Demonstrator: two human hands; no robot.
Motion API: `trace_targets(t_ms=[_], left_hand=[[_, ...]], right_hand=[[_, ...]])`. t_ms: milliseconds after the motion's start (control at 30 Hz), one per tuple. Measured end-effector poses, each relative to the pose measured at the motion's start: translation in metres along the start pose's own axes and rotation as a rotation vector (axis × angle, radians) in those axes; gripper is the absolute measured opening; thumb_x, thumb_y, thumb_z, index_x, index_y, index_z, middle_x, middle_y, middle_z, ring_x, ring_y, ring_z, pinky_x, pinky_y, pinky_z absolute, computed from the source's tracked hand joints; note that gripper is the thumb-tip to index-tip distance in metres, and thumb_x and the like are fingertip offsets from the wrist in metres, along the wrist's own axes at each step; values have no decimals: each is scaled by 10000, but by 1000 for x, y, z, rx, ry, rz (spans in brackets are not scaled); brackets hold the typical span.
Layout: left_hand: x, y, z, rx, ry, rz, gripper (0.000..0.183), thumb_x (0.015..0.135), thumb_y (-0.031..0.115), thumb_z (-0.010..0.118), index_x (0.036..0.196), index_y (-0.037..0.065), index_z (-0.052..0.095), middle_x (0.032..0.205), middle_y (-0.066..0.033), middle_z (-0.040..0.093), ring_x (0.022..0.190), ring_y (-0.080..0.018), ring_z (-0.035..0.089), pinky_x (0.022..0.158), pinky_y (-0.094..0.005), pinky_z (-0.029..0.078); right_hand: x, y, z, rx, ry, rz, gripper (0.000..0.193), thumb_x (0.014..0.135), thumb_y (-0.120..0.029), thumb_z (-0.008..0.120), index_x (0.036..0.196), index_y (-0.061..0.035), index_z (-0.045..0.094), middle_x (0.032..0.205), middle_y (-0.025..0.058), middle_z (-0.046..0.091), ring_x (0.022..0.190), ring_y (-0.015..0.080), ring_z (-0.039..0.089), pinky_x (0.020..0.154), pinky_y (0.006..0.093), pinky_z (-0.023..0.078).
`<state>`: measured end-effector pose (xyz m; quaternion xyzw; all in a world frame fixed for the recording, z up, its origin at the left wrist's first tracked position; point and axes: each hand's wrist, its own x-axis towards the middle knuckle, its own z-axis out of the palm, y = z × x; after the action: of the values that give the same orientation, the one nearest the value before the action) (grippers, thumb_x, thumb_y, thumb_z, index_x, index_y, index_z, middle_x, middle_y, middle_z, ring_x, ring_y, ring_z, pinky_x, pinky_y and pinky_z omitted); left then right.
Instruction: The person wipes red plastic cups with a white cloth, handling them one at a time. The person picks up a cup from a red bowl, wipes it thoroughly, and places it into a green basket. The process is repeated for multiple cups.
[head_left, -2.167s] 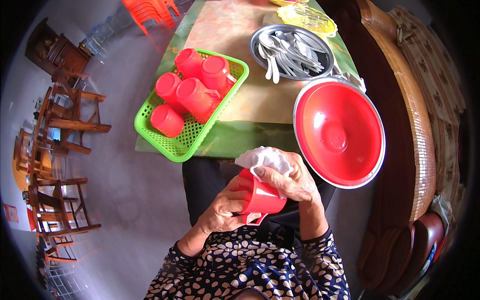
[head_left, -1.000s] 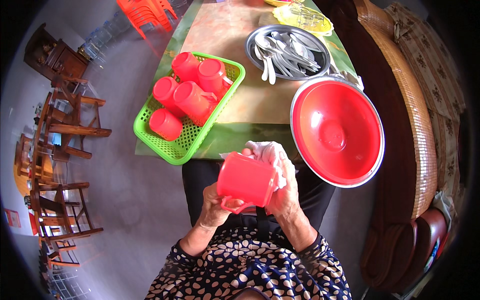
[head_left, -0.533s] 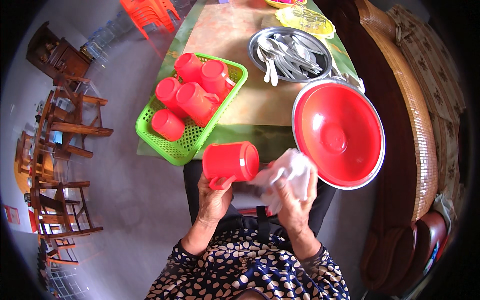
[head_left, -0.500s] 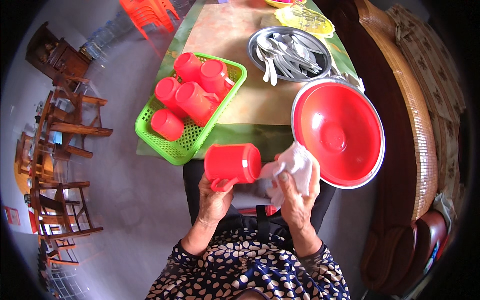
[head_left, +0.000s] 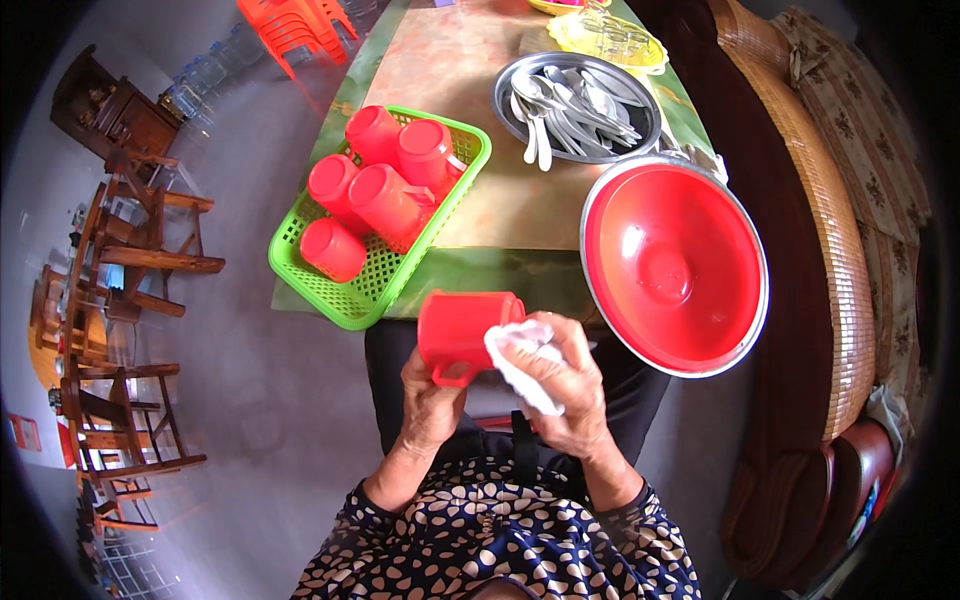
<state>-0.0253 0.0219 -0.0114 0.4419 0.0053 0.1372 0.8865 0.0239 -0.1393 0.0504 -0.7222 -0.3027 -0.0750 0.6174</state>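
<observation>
My left hand (head_left: 430, 400) grips a red plastic mug (head_left: 462, 328) by its handle and holds it on its side over my lap, mouth turned right. My right hand (head_left: 560, 385) holds a crumpled white cloth (head_left: 520, 350) pressed against the mug's open end. Just beyond the mug is the near edge of the table (head_left: 480, 275).
A green basket (head_left: 365, 295) with several red mugs (head_left: 385, 195) sits on the table's left. A large red bowl (head_left: 675, 265) overhangs the edge at right. Behind it is a metal tray of spoons (head_left: 575, 100). Wooden chairs (head_left: 120, 260) stand left, a woven bench (head_left: 820, 230) right.
The mug has turned from upright to lying sideways and moved slightly left. My right hand brought the cloth from the right side back onto the mug's mouth.
</observation>
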Motion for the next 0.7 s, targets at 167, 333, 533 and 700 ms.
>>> trace_targets(t_ms=[167,333,533,700], left_hand=[[6,7,4,1,32,48,322,850,37,667,1161,49,584,1117,-53,625,1033,-167,589,924,-324,469],[4,10,13,-104,31,-16,363,835,20,667,1184,40,569,1133,-72,622,1039,-191,598,926,-343,480],[2,0,18,-68,91,17,453,838,45,658,1261,62,497,1235,-70,559,1119,-193,550,971,-358,447],[1,-6,12,-24,176,-74,424,860,98,654,1253,80,496,1174,-54,580,1060,-162,573,914,-320,468]], right_hand=[[-6,1,-9,82,-95,-53,372,622,7,730,989,-47,706,1065,126,562,988,267,557,860,351,459],[-1,17,-2,147,273,256,309,921,-121,571,1199,14,558,1069,127,569,930,201,584,796,283,484],[-10,20,30,1112,279,646,471,972,-189,480,1386,-5,349,1235,104,552,982,184,610,700,288,540],[-25,24,48,1337,233,709,360,962,-178,502,1273,1,463,1173,95,578,1059,194,564,919,352,462]])
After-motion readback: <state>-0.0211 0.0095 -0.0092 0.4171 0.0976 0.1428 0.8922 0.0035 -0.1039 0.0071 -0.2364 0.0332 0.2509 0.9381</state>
